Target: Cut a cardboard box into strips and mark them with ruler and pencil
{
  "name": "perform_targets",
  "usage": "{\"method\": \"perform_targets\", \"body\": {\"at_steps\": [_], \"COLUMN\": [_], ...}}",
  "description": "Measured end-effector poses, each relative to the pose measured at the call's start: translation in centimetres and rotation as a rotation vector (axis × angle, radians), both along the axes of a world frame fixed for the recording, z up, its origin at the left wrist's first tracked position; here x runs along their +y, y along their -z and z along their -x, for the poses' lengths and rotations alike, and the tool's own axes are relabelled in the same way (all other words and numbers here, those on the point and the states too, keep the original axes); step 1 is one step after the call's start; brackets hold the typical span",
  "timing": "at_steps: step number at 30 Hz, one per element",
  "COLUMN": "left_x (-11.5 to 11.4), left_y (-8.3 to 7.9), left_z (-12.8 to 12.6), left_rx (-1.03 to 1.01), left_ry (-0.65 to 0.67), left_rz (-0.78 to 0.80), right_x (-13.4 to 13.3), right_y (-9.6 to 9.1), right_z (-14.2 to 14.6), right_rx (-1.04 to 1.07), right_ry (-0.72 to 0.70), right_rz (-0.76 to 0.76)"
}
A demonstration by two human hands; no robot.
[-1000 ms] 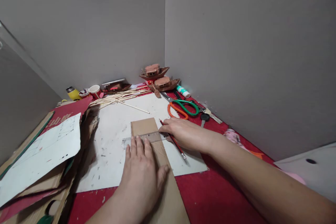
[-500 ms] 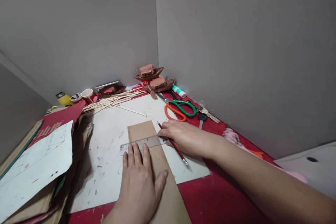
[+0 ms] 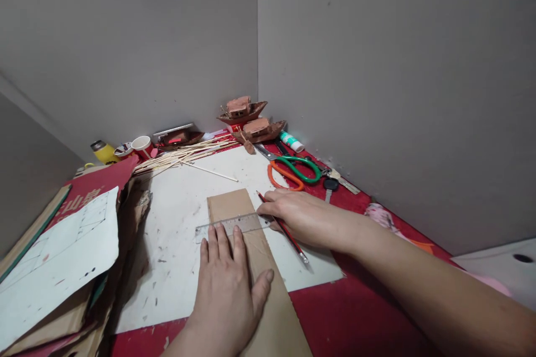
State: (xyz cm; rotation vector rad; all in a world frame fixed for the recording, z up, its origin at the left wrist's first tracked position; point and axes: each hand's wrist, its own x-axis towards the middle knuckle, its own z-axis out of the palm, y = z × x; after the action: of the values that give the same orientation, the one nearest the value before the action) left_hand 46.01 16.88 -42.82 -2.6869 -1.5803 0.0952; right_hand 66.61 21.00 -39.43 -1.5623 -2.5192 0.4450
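A long brown cardboard strip [image 3: 229, 204] lies on a white sheet [image 3: 167, 268] marked with dark flecks. Across the strip sits a clear plastic ruler [image 3: 249, 223], slightly tilted. My left hand [image 3: 228, 290] is flat on the strip with the fingers spread, its fingertips pressing on the ruler's near edge. At the ruler's right end, my right hand [image 3: 299, 215] is closed round a red and black pencil [image 3: 295, 243], the point facing away from me. Its thumb and lower fingers are partly hidden, touching the ruler's end.
Green-and-orange-handled scissors [image 3: 299, 170] and keys [image 3: 330, 185] lie beyond my right hand. Thin wooden sticks [image 3: 184, 156], model boats [image 3: 260, 129], a paper cup [image 3: 142, 146] and a glue stick [image 3: 292, 141] line the back. Stacked cardboard [image 3: 125, 223] with a drawn sheet [image 3: 79, 256] rises at left.
The whole view has shifted slightly, so things sit a little further right. Both hands, the ruler and the pencil keep about the same places on the cardboard.
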Motion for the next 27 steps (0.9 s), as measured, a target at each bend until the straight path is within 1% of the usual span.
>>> {"method": "perform_targets", "body": {"at_steps": [8,19,27], "left_x": [0.15,0.23,0.25], "left_y": [0.0,0.25,0.2], "left_z": [0.0,0.12,0.11], "left_rx": [0.0,-0.009,-0.009], "left_ry": [0.004,0.019,0.02], "left_rz": [0.016,0.005,0.007], "right_x": [-0.02,0.01,-0.14], "right_y": [-0.14,-0.12,-0.18], "right_z": [0.08,0.02,0.25], "right_rx": [-0.025,-0.02,-0.058], "right_ry": [0.013,0.011,0.017], "right_rz": [0.008,-0.01,-0.029]}}
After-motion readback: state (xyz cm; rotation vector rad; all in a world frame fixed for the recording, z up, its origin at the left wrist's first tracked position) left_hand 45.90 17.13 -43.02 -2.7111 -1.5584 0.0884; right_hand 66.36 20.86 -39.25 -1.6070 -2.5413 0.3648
